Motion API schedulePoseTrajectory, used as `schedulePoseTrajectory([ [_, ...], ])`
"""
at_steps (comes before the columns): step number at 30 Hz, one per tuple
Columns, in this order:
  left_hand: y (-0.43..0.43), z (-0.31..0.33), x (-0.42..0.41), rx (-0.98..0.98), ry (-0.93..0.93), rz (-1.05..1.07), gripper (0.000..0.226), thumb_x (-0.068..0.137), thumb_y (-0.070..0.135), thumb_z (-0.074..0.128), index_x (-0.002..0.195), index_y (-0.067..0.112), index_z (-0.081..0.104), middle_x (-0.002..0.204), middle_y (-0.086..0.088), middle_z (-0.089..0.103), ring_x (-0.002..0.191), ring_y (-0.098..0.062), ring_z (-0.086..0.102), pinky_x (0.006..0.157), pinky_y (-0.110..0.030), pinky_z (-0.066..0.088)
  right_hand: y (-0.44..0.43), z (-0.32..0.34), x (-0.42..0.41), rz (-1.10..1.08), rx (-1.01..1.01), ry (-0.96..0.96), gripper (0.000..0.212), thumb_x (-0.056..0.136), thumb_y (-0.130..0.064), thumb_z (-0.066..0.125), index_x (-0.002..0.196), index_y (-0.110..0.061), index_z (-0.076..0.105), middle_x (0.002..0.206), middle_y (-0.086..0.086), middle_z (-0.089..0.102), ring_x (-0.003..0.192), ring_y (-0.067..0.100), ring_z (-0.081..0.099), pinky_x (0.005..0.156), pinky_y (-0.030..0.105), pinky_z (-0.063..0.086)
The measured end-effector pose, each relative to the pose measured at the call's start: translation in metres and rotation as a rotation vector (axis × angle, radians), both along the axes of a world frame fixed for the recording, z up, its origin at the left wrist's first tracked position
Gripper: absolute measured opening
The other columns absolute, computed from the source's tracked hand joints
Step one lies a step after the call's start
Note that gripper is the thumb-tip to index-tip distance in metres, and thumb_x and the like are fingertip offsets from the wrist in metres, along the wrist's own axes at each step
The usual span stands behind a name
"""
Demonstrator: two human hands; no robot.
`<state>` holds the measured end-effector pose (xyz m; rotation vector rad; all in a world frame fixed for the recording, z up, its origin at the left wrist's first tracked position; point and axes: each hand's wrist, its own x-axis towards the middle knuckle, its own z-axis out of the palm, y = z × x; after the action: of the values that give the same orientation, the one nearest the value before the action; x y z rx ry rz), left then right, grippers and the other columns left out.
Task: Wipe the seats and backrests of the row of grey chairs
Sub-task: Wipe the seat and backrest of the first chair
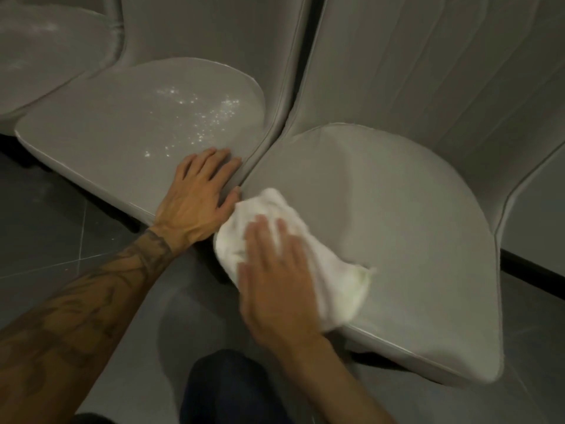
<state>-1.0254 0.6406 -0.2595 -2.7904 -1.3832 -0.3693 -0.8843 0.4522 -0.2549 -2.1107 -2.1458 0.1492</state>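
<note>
While only the curved edge of a far-left seat [46, 53] shows at the frame's upper left corner, a person leans over a row of grey chairs, seen from the head camera looking down. Next along, the middle seat [128, 130] glistens with scattered bright specks toward its right half, its smooth backrest [214, 29] rising behind. The tattooed left forearm [76, 310] crosses the dark tiled floor [39, 228] from the lower left, and the left hand [198, 197] lies flat on the front right corner of that middle seat, palm down, fingers spread and empty, the thumb reaching toward the seam where two chairs meet. Just beside the thumb, a crumpled white cloth [330, 270] rests on the front left part of the right seat [412, 203], its lower edge hanging over the seat's front rim. The right hand [275, 276], blurred, presses down on the cloth with an open palm, fingers extended and close together. Behind that seat stands a ribbed backrest [428, 62] with vertical channels. A dark-trousered knee [226, 390] sits at the bottom centre. At the far right, part of another chair [538, 203] touches the frame's edge.
</note>
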Motion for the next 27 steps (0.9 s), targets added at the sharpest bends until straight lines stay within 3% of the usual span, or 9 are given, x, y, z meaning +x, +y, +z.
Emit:
schedulePoseTrajectory([
  [2, 0.0, 0.0, 0.0, -0.018, 0.01, 0.001, 0.066, 0.104, 0.052, 0.027, 0.156, 0.015, 0.044, 0.163, -0.013, 0.041, 0.153, -0.032, 0.032, 0.124, -0.052, 0.021, 0.019, 0.006, -0.018, 0.042, -0.051, 0.071, 0.066, 0.107, -0.04, 0.014, 0.165, -0.013, -0.004, 0.173, 0.009, -0.01, 0.161, 0.029, -0.012, 0.13, 0.046, -0.011],
  [7, -0.002, 0.004, 0.001, 0.015, -0.006, 0.004, 0.065, 0.103, 0.052, 0.03, 0.155, 0.016, 0.046, 0.161, -0.011, 0.043, 0.151, -0.032, 0.035, 0.123, -0.052, 0.024, -0.017, 0.009, 0.044, 0.004, -0.129, -0.026, 0.062, 0.108, -0.042, 0.001, 0.161, -0.02, -0.019, 0.17, -0.001, -0.023, 0.159, 0.023, -0.018, 0.13, 0.039, -0.009],
  [8, -0.003, 0.004, 0.0, 0.012, -0.013, 0.005, 0.065, 0.104, 0.052, 0.031, 0.156, 0.016, 0.046, 0.162, -0.01, 0.043, 0.151, -0.031, 0.035, 0.124, -0.051, 0.024, -0.028, 0.01, 0.057, -0.051, -0.123, -0.045, 0.061, 0.108, -0.042, 0.002, 0.163, -0.021, -0.012, 0.172, -0.002, -0.016, 0.161, 0.023, -0.011, 0.131, 0.039, -0.004],
  [11, -0.005, 0.006, -0.002, 0.004, -0.049, 0.018, 0.065, 0.104, 0.051, 0.032, 0.156, 0.015, 0.046, 0.161, -0.01, 0.045, 0.151, -0.031, 0.035, 0.125, -0.05, 0.024, -0.04, 0.016, 0.062, -0.143, -0.023, -0.05, 0.058, 0.108, -0.037, 0.03, 0.162, -0.016, 0.029, 0.17, 0.004, 0.026, 0.157, 0.028, 0.026, 0.124, 0.038, 0.017],
  [12, -0.006, 0.006, -0.001, 0.0, -0.066, 0.023, 0.064, 0.103, 0.05, 0.033, 0.155, 0.014, 0.047, 0.16, -0.01, 0.046, 0.151, -0.03, 0.037, 0.124, -0.049, 0.025, -0.033, 0.014, 0.056, -0.117, 0.01, -0.055, 0.058, 0.107, -0.035, 0.034, 0.16, -0.013, 0.034, 0.168, 0.006, 0.03, 0.155, 0.03, 0.03, 0.123, 0.039, 0.019],
  [16, -0.009, 0.005, 0.0, -0.013, -0.154, 0.053, 0.061, 0.103, 0.041, 0.034, 0.151, 0.008, 0.051, 0.156, -0.012, 0.05, 0.147, -0.03, 0.043, 0.123, -0.048, 0.031, 0.031, 0.009, 0.034, 0.047, -0.018, -0.016, 0.06, 0.11, -0.039, 0.021, 0.165, -0.017, 0.016, 0.173, 0.002, 0.014, 0.161, 0.024, 0.013, 0.131, 0.041, 0.011],
  [18, -0.01, 0.006, -0.002, -0.018, -0.171, 0.068, 0.059, 0.104, 0.039, 0.032, 0.149, 0.007, 0.052, 0.154, -0.014, 0.052, 0.145, -0.031, 0.045, 0.122, -0.049, 0.033, 0.078, 0.011, 0.044, 0.06, -0.032, 0.005, 0.059, 0.11, -0.039, 0.015, 0.165, -0.019, 0.014, 0.174, 0.0, 0.011, 0.161, 0.02, 0.008, 0.13, 0.043, 0.015],
  [23, -0.008, 0.002, -0.004, -0.006, -0.191, 0.071, 0.055, 0.104, 0.037, 0.034, 0.145, 0.007, 0.055, 0.15, -0.014, 0.055, 0.141, -0.03, 0.048, 0.119, -0.046, 0.034, 0.179, 0.025, 0.071, -0.064, -0.026, -0.005, 0.054, 0.111, -0.029, 0.022, 0.162, -0.009, 0.022, 0.172, 0.006, 0.016, 0.159, 0.027, 0.015, 0.125, 0.042, 0.023],
  [27, -0.006, 0.0, -0.004, -0.014, -0.249, 0.068, 0.054, 0.105, 0.037, 0.032, 0.145, 0.008, 0.055, 0.15, -0.013, 0.055, 0.141, -0.027, 0.048, 0.12, -0.045, 0.035, 0.178, 0.023, 0.047, -0.028, 0.026, -0.052, 0.051, 0.11, -0.031, 0.022, 0.149, -0.009, 0.044, 0.164, 0.011, 0.032, 0.151, 0.034, 0.027, 0.121, 0.047, 0.027],
])
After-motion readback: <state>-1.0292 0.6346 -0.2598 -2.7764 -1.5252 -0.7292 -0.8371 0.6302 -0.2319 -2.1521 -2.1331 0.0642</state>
